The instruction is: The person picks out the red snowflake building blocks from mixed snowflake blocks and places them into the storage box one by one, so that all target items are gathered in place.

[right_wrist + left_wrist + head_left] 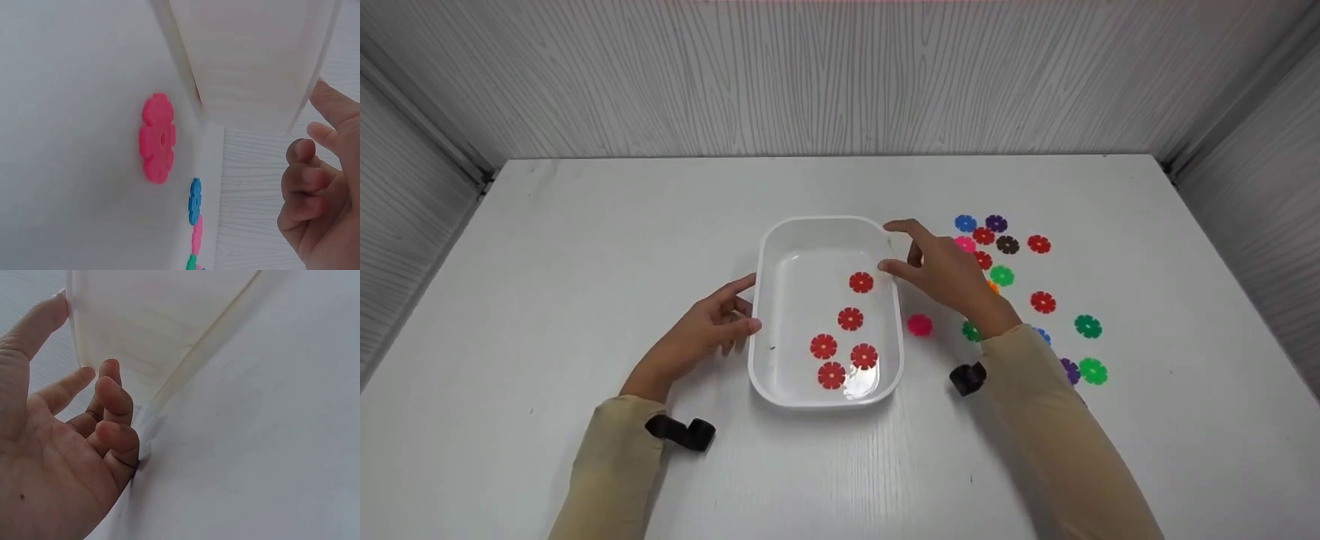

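Observation:
A white rectangular tray point(780, 300) stands between both hands in the head view, with several red flower-shaped discs point(850, 319) lying inside it. My left hand point(709, 330) holds the tray's left side, thumb on the rim and index fingertip against the edge. In the left wrist view, the other fingers of that hand curl beside the outer wall. On the opposite side, my right hand point(945, 274) holds the upper right part of the rim with thumb and index finger. Its remaining fingers point(304, 180) bend inward, apart from the wall.
Right of the tray, a pink disc point(919, 325) lies near the wall. Beyond it are scattered several more discs, among them a green one point(1087, 326) and a red one point(1043, 302); the right forearm hides some. A pale wood-grain panel point(825, 82) closes off the table's back.

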Demonstrator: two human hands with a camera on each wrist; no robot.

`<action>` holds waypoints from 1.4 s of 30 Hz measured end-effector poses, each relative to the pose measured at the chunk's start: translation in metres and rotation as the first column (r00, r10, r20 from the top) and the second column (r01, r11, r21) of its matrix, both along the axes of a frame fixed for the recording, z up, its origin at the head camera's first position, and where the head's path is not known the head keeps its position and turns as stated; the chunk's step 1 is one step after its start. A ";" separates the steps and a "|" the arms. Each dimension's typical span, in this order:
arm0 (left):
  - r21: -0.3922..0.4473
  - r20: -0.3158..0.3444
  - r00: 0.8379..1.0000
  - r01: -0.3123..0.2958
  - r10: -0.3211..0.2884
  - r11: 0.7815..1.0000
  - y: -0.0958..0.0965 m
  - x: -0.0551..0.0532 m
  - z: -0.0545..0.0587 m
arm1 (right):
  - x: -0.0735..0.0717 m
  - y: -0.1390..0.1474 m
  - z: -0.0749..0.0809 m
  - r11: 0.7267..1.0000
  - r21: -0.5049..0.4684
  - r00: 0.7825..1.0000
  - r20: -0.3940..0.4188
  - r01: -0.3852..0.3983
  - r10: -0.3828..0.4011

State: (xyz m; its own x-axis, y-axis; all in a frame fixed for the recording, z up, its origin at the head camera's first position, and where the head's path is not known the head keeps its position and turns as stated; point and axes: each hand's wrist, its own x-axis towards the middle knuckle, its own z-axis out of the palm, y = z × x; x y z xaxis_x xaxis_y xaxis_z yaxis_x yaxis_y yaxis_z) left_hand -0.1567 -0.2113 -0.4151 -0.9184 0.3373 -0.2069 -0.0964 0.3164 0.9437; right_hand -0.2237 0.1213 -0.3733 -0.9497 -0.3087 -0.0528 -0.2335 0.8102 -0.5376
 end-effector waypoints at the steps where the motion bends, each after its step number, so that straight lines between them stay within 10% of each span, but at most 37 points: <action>1: -0.002 -0.001 1.000 0.000 0.000 1.000 0.000 0.000 0.000 | 0.000 0.004 0.001 1.000 -0.009 1.000 -0.009 0.000 0.000; 16: -0.042 -0.011 1.000 -0.014 0.013 0.999 -0.005 0.003 -0.001 | 0.000 0.109 0.007 0.987 -0.131 0.995 0.053 0.096 -0.090; 29: -0.027 -0.010 1.000 -0.016 0.016 0.999 -0.004 0.002 0.000 | 0.008 0.172 0.003 0.987 0.007 0.975 0.157 0.158 -0.157; 42: -0.023 -0.007 1.000 -0.020 0.020 1.000 -0.008 0.002 -0.001 | 0.006 0.187 -0.016 0.992 0.112 0.951 0.295 0.059 -0.090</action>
State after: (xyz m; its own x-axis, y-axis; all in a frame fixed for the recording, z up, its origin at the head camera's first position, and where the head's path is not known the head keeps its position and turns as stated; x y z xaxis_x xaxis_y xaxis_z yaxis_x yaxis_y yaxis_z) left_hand -0.1545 -0.2190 -0.4166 -0.9263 0.3141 -0.2080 -0.0963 0.3364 0.9368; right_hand -0.2181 0.3088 -0.3895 -0.9054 -0.2162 -0.3654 -0.0114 0.8727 -0.4881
